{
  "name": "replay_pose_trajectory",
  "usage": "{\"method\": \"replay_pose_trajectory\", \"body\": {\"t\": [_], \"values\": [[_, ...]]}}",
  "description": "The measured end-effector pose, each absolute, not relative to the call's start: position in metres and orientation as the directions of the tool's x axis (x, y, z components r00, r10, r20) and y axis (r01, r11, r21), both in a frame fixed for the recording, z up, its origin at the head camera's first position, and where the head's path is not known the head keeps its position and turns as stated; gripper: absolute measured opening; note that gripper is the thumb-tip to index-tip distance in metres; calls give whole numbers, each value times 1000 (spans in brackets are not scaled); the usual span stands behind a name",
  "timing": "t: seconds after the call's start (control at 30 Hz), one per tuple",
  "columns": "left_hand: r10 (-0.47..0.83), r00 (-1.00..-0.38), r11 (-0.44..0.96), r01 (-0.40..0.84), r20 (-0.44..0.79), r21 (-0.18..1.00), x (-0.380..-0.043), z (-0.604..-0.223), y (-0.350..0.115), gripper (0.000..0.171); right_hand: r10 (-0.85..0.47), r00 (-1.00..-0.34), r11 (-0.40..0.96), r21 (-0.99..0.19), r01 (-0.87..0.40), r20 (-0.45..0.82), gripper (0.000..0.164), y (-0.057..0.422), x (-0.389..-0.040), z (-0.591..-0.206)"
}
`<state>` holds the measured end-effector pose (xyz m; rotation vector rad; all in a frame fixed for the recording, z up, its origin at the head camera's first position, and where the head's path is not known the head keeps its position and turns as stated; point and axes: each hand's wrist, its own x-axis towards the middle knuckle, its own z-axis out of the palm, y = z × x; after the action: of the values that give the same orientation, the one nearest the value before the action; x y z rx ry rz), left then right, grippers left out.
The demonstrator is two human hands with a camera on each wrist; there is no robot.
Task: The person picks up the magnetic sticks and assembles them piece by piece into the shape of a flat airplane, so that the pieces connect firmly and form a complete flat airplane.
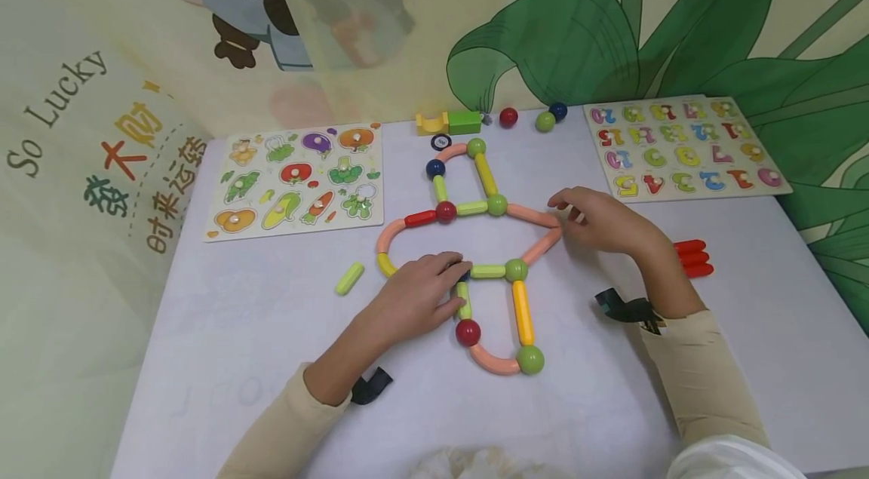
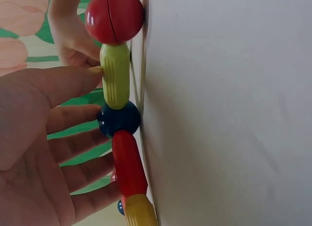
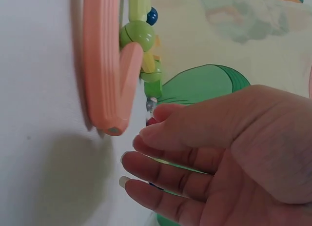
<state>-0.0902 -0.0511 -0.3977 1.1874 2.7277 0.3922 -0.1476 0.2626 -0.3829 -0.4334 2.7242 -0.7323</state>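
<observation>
A fish-like outline of magnetic rods and balls lies on the white table. My left hand (image 1: 422,296) is over its near side, fingers fairly straight at the dark blue ball (image 2: 119,119). The left thumb touches a light green rod (image 2: 116,75) between that ball and a red ball (image 1: 468,333). A red rod (image 2: 129,163) joins the blue ball's other side, partly hidden under the hand in the head view. My right hand (image 1: 600,221) hovers beside the point where two pink rods (image 1: 532,215) meet, its fingers loosely bent and holding nothing.
A loose light green rod (image 1: 349,278) lies left of the outline. Several red rods (image 1: 694,259) lie by the right forearm. A vegetable puzzle board (image 1: 271,162) and a number puzzle board (image 1: 668,196) flank the back. Loose balls, including a red one (image 1: 508,117), sit along the wall.
</observation>
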Motion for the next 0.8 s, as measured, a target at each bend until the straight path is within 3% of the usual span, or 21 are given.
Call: {"method": "replay_pose_trajectory", "body": {"t": [0.27, 0.57, 0.8], "values": [[767, -642, 627, 745, -13, 228, -70, -400, -57, 58, -344, -923, 833, -510, -215, -173, 33, 266, -152, -379], [761, -648, 630, 725, -34, 276, -60, -398, -61, 59, -292, -934, 876, -449, -175, -207, 30, 273, -155, -380], [792, -610, 589, 758, -14, 279, -77, -389, -48, 55, -316, -929, 874, -441, -206, -191, 32, 277, -206, -365]]}}
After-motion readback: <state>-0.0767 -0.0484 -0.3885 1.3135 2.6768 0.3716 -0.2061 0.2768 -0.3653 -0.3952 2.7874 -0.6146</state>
